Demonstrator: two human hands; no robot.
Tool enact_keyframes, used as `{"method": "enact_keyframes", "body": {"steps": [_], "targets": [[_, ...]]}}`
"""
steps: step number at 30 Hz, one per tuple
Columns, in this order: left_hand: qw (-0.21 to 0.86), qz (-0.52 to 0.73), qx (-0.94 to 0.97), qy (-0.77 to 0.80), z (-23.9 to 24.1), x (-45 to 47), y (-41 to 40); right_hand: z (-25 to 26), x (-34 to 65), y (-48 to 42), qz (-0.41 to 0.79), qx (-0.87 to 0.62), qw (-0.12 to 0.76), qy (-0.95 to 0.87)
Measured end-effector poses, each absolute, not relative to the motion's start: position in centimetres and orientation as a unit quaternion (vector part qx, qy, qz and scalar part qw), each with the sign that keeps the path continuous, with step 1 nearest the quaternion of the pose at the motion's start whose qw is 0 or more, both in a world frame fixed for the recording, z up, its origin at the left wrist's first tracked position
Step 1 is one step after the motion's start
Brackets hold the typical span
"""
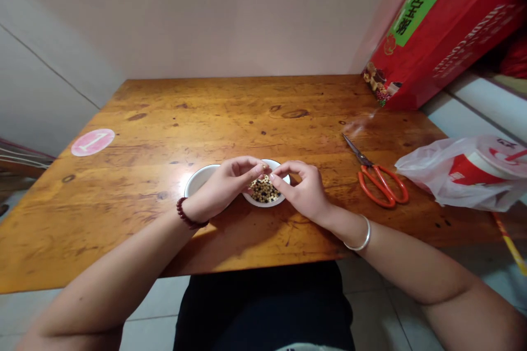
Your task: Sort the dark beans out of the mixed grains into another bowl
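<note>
Head view, the only one I have. Both hands meet over two small white bowls near the front edge of a wooden table (255, 115). The left hand (224, 184) reaches in from the left, fingers curled and thumb pressed to fingertip, pinching something small and pale; it is too small for me to identify. A dark red bead bracelet (187, 216) sits on that wrist. The right hand (302, 189) comes in from the right, its thumb and forefinger drawn together in a pinch just beside the left fingertips; whether it grips anything I cannot tell. A silver bangle (362, 236) circles that wrist.

Directly below the fingertips stands the right-hand bowl (272, 164), holding mixed light and dark beans (264, 191). The left-hand bowl (198, 178) touches or nearly touches it and is largely covered by the left hand; its contents are hidden from me.

Elsewhere on the table: orange-handled scissors (376, 178) lie closed to the right of the hands, well apart from them. Further right, a white plastic bag (448, 175) holds a red-and-white container. A red carton (444, 27) leans at the far right corner. A pink round sticker (93, 141) marks the left side.
</note>
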State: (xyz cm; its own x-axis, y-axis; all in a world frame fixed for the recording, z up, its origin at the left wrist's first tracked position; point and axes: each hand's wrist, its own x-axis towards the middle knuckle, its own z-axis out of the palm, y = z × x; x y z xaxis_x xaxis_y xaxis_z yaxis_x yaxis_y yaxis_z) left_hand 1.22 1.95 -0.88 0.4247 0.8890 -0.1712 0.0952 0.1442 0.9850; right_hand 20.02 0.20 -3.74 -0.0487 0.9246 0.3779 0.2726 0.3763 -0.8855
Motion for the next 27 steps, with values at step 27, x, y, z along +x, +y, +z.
{"method": "enact_keyframes", "body": {"steps": [27], "targets": [[0.249, 0.292, 0.804, 0.453, -0.6, 0.8, 1.9, -4.3, 19.9, 0.5, 0.345, -0.486, 0.486, -0.639]]}}
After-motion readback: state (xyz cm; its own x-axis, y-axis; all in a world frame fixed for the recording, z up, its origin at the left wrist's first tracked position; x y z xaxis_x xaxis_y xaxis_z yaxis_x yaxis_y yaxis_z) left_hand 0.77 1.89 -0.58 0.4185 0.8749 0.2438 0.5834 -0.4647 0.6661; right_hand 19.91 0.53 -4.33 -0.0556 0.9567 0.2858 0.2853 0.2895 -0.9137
